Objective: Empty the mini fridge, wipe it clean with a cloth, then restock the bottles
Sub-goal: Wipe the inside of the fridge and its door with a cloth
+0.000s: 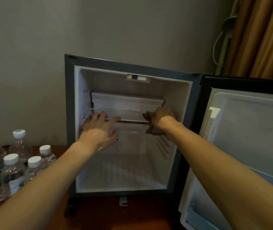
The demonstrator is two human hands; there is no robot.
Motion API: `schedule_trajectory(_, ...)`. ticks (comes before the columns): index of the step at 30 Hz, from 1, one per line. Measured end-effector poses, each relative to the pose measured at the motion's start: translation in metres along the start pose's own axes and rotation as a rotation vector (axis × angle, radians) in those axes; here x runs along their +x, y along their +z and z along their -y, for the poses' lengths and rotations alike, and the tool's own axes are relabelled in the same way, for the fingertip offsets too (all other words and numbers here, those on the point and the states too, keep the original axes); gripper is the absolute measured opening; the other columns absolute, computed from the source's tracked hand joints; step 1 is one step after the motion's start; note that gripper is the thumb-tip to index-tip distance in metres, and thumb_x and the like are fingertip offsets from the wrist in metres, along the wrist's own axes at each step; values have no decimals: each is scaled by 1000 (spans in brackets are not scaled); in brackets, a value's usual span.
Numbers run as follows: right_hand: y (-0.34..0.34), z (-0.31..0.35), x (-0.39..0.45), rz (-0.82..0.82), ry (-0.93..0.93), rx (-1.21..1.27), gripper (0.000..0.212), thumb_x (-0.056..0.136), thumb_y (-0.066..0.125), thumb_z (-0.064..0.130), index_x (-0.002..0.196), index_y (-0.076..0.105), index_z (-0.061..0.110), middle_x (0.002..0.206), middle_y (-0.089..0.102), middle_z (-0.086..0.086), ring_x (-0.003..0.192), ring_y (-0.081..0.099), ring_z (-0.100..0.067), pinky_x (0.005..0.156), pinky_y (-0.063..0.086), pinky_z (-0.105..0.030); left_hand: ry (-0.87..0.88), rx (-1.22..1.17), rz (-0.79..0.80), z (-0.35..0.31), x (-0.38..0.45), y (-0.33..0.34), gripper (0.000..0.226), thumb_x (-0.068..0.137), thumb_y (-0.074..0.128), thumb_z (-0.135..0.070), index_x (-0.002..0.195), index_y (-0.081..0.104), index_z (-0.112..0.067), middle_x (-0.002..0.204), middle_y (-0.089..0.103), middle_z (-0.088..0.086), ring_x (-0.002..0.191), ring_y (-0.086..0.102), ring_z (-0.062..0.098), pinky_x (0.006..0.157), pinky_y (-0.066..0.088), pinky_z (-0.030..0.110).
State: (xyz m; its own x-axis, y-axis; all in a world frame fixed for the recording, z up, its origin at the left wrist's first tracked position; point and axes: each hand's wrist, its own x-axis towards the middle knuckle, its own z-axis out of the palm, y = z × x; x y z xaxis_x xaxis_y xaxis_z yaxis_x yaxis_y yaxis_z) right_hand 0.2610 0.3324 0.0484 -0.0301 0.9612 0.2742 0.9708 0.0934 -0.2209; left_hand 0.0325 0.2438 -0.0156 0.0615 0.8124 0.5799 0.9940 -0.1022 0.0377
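Note:
The mini fridge (71,113) stands open on the floor with no bottles inside. A wire shelf (129,120) crosses its upper half. My left hand (99,130) reaches in at the shelf's left end, fingers spread and resting on its front wire. My right hand (163,117) grips a brown cloth (152,128) at the shelf's right end, against the fridge's right wall. Several clear water bottles (13,171) with white caps stand on the floor to the left of the fridge.
The fridge door (241,138) is swung wide open to the right. A grey wall rises behind the fridge. Orange-brown curtains (265,39) and a white cord (218,44) hang at the upper right. The floor is reddish-brown wood.

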Motion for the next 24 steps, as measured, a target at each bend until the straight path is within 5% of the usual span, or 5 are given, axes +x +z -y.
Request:
schedule_trajectory(4, 6, -3, 13, -15, -3, 69, 45, 97, 53, 45, 117, 61, 6, 115, 63, -16, 94, 61, -31, 73, 47, -31, 4, -6, -25, 3, -1, 3, 55, 97, 47, -53, 150, 38, -43, 135, 48, 8, 126, 41, 32, 105, 36, 46)
schedule_trajectory(9, 14, -1, 35, 6, -43, 103, 61, 94, 45, 59, 91, 72, 5, 96, 71, -15, 87, 65, -27, 88, 54, -35, -16, -38, -44, 1, -1, 6, 54, 97, 45, -53, 149, 38, -44, 138, 46, 7, 130, 37, 32, 112, 32, 47)
schedule_trajectory(13, 10, 3, 36, -2, -43, 79, 64, 91, 46, 65, 82, 73, 7, 85, 72, -11, 81, 65, -25, 82, 55, -33, -22, -61, -42, -1, 0, 4, 52, 98, 46, -50, 149, 41, -42, 137, 47, 8, 129, 38, 33, 112, 32, 47)
schedule_trajectory(24, -5, -12, 23, 13, -54, 78, 69, 78, 61, 73, 104, 66, 9, 100, 65, -13, 80, 59, -24, 57, 41, -24, -20, -134, -2, -9, 7, 0, 45, 97, 49, -47, 139, 53, -30, 135, 51, 9, 128, 43, 32, 111, 33, 46)
